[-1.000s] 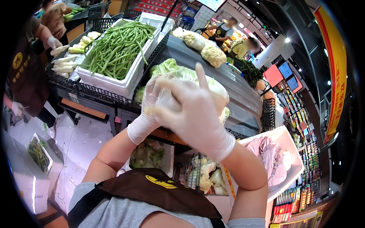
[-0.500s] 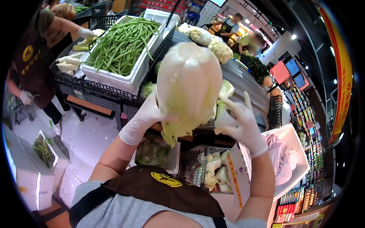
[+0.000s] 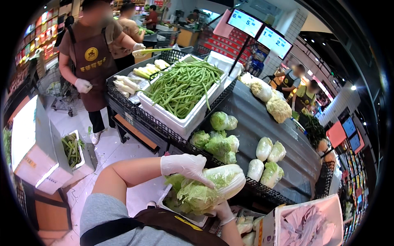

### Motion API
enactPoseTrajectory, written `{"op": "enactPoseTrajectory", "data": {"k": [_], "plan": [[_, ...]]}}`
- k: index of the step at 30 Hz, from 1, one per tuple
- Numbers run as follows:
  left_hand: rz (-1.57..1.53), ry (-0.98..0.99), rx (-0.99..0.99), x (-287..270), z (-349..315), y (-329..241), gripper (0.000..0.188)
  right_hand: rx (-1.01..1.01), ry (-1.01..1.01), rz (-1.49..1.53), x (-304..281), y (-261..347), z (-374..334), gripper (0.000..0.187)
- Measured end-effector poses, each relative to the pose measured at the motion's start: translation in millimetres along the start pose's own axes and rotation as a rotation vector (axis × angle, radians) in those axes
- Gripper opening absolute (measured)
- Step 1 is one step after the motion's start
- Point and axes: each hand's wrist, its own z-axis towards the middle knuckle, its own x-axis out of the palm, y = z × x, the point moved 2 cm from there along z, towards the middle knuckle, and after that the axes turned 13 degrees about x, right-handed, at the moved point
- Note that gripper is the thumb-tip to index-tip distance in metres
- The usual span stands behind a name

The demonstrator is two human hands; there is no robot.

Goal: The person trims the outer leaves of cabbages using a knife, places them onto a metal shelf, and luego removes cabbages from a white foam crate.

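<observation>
A large napa cabbage (image 3: 223, 182) lies tilted in front of my chest, its thick white base toward the right and its loose, ragged green leaves toward the left. My white-gloved left hand (image 3: 188, 167) presses over its upper side, fingers closed on the leaves. From beneath, my gloved right hand (image 3: 223, 212) grips it; most of those fingers are hidden behind the cabbage. Below the leafy end stands a white foam box (image 3: 166, 199) with leaves in it. Wrapped small napa cabbages (image 3: 262, 149) and wrapped lettuces (image 3: 219, 143) sit on the dark display just beyond.
Green beans (image 3: 184, 86) fill a white foam crate on the left stand. Cauliflower (image 3: 279, 110) lies at the display's far edge. A box with crumpled pinkish plastic (image 3: 305, 225) stands at my lower right. A gloved co-worker (image 3: 92, 61) stands at the left, near stacked white boxes (image 3: 41, 151).
The cabbage has come down from upright to lying tilted. My right hand, spread apart beside it before, now holds it from below; my left has moved on top. The view has turned left.
</observation>
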Motion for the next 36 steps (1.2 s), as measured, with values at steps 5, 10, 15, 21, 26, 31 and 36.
{"op": "enactPoseTrajectory", "data": {"k": [5,10,15,21,26,31,36], "plan": [[-0.409,0.061,0.420,31.8,15.0,13.0,0.093,0.027,0.065,0.109,-5.9,-18.4,-0.2,0.093],[-1.028,0.318,0.593,28.1,15.9,27.8,0.105,0.073,0.107,-0.064,5.6,42.9,-27.9,0.079],[-1.671,-0.136,0.261,104.7,12.5,50.6,0.084,0.351,-0.036,-0.333,25.2,52.6,-29.9,0.047],[-2.253,-0.232,0.073,188.3,9.9,84.7,0.065,0.711,0.255,-0.328,1.8,88.6,-74.7,0.067],[-2.219,-0.166,0.187,187.0,27.4,76.0,0.067,0.565,0.268,-0.419,-34.3,120.0,-105.7,0.057],[-2.169,-0.078,0.246,179.5,40.6,61.7,0.068,-0.017,-0.145,-1.022,-54.6,49.2,-24.4,0.046],[-2.124,-0.050,0.242,179.8,42.7,62.9,0.070,0.081,-0.415,-1.428,-9.6,52.8,-3.5,0.029]]}}
